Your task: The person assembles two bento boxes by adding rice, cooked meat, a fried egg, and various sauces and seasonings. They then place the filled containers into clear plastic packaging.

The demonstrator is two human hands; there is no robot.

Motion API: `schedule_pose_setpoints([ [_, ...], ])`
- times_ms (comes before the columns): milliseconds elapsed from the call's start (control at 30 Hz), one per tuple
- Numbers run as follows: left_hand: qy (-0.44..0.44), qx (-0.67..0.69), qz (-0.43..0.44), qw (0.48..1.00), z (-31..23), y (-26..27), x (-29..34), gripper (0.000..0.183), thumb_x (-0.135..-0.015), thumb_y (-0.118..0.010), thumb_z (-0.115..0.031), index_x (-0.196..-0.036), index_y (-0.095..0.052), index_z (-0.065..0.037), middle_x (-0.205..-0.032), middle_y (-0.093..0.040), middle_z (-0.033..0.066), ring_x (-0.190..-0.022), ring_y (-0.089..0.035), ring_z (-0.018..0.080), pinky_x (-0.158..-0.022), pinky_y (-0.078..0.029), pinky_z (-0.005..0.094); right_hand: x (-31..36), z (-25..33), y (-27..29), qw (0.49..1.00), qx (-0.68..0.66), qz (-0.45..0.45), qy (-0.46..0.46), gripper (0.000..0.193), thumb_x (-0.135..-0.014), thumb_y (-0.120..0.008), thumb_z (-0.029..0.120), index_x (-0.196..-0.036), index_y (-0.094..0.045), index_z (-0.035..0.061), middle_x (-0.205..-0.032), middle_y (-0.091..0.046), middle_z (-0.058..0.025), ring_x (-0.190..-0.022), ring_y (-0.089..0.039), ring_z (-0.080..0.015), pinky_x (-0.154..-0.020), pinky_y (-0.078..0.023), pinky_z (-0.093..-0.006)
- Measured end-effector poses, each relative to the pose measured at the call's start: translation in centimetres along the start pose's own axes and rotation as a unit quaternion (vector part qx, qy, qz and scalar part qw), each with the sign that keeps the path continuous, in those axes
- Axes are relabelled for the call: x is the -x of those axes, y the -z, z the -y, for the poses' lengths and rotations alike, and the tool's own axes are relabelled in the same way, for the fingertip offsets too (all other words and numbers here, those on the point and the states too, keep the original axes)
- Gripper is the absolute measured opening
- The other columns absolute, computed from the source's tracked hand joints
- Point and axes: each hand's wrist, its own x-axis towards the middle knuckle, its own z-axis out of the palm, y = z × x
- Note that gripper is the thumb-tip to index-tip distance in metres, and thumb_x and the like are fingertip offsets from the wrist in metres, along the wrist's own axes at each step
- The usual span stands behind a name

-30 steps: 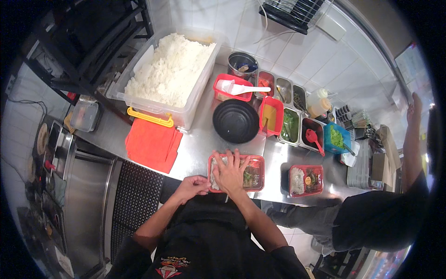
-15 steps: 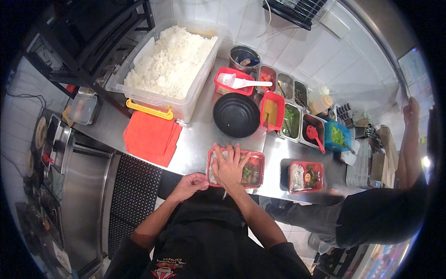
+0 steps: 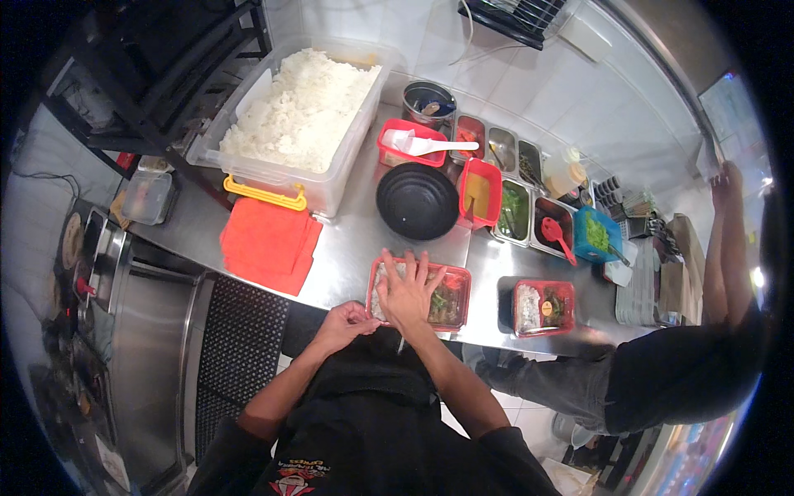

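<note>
A red meal box (image 3: 451, 299) with a clear lid lies at the counter's front edge, with white rice in its left part and dark and green food in its right. My right hand (image 3: 406, 296) presses on top of it, palm down and fingers spread, hiding much of the rice. At the box's near left corner, my left hand (image 3: 342, 327) is closed, its thumb and fingertips pinching the rim. To the right stands a second meal box (image 3: 543, 307), lidded, with a round orange sticker on it.
Behind my hands stands a black bowl (image 3: 417, 201). A big tub of rice (image 3: 331, 175) and folded orange cloths (image 3: 271, 245) are at the left. Red tubs (image 3: 484, 198) and steel food pans (image 3: 514, 217) line the wall. Another person's arm (image 3: 728, 248) reaches up at the right.
My left fingers have shifted slightly along the box's near left corner. The right hand keeps pressing on the lid. The other person's arm has moved a little.
</note>
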Motion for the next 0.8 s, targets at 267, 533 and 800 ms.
schedule_pose_setpoints([
  [267,-0.018,-0.09,-0.046,0.995,-1.0,-0.1,0.0,0.043,-0.083,-0.09,-0.017,-0.111,-0.06,-0.002,-0.086,-0.069,0.003,-0.078,-0.064,0.0097,-0.072,-0.054,0.0257,0.2,-0.8,0.3,0.999,-0.05,0.012,-0.01,0.062,-0.097,-0.056,0.037,-0.156,-0.044,0.025,-0.156,-0.041,-0.0209,-0.15,-0.026,-0.0483,-0.118,-0.008,-0.0764],
  [533,-0.08,-0.149,-0.037,0.985,-1.7,-0.7,0.0,0.088,-0.081,-0.089,-0.013,-0.149,-0.036,0.002,-0.102,-0.065,0.0083,-0.087,-0.065,0.014,-0.076,-0.056,0.0292,5.1,-5.0,2.0,0.999,0.01,0.023,-0.031,0.064,-0.103,-0.052,0.041,-0.162,-0.036,0.0216,-0.166,-0.028,-0.0208,-0.153,-0.022,-0.0473,-0.123,-0.01,-0.0677],
  [800,-0.255,-0.495,-0.005,0.831,-6.0,-2.4,-1.0,0.116,-0.074,-0.089,-0.042,-0.157,-0.024,0.004,-0.163,-0.024,0.029,-0.151,-0.027,0.0465,-0.121,-0.03,0.0555,4.9,-4.8,2.4,0.999,0.026,0.02,-0.033,0.065,-0.103,-0.049,0.045,-0.162,-0.034,0.0236,-0.166,-0.03,-0.0196,-0.153,-0.026,-0.0452,-0.122,-0.013,-0.067],
])
